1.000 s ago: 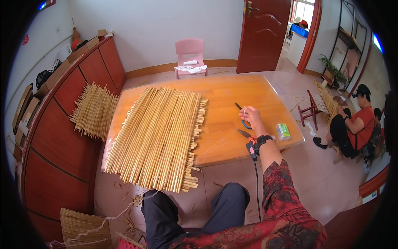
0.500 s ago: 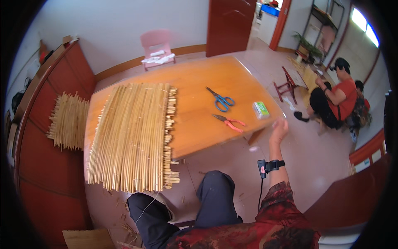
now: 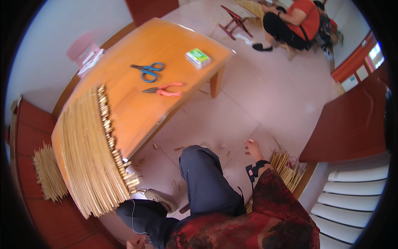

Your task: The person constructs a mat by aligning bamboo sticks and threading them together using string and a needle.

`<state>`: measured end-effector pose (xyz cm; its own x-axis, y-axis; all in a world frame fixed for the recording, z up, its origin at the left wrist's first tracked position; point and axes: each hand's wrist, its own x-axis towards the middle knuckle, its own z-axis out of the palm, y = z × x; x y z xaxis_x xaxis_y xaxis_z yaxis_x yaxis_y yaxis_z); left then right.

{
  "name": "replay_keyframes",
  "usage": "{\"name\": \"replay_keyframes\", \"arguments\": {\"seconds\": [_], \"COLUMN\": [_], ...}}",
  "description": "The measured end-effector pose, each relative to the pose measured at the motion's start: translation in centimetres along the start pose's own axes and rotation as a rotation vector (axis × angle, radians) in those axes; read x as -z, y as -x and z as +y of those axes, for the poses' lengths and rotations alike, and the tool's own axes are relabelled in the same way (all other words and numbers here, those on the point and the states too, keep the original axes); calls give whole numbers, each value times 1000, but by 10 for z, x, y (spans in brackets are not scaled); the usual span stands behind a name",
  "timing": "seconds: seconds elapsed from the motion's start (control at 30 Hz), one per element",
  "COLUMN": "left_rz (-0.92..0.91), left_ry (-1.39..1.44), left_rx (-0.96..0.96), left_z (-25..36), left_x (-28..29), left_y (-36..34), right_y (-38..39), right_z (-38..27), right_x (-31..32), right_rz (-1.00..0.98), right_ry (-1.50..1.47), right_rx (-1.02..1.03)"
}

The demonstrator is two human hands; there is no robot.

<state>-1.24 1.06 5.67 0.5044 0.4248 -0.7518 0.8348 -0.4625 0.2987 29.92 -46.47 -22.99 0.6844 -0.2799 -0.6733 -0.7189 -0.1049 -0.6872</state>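
My right hand (image 3: 252,147) reaches out over the floor with its fingers apart and nothing seen in them. Close by lies a bundle of loose thin sticks (image 3: 286,168). At the lower edge, partly cut off, my left hand (image 3: 139,241) is beside my left thigh with its fingers curled. A thin pale string (image 3: 132,213) runs over my left leg down to those fingertips. On the left of the orange table lies a mat of straight thin sticks (image 3: 89,153), its cut ends jutting past the near edge. Blue-handled scissors (image 3: 150,71) and red-handled pliers (image 3: 163,89) rest on the table (image 3: 137,110).
A small green and white box (image 3: 198,57) sits near the table's far right corner. More sticks (image 3: 50,172) lean by the red cabinet (image 3: 35,128) at left. A white slatted rack (image 3: 352,193) stands at right. Further off, a person (image 3: 296,20) sits working beside a wooden stool (image 3: 236,23).
My view has swung to the right and down. My right hand has dropped from beside the table's corner to low over the floor. My left hand has come into view at the bottom.
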Motion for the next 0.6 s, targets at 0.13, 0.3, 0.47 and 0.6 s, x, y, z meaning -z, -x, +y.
{"name": "replay_keyframes", "arguments": {"seconds": [0.13,0.3,0.47,0.6], "left_rz": [-118,-99,-56,-40], "left_ry": [153,97,9,45], "left_rx": [-50,-72,-7,-101], "left_z": [50,68,82,103], "left_x": [-1,7,12,4], "left_y": [-2,-20,-25,-35], "right_y": [-3,-35,-58,-77], "right_z": [46,85,90,118], "right_x": [-35,-74,-106,-106], "right_rz": [-155,-92,85,-30], "right_ry": [-207,46,528,933], "right_rx": [-156,-126,450,498]}}
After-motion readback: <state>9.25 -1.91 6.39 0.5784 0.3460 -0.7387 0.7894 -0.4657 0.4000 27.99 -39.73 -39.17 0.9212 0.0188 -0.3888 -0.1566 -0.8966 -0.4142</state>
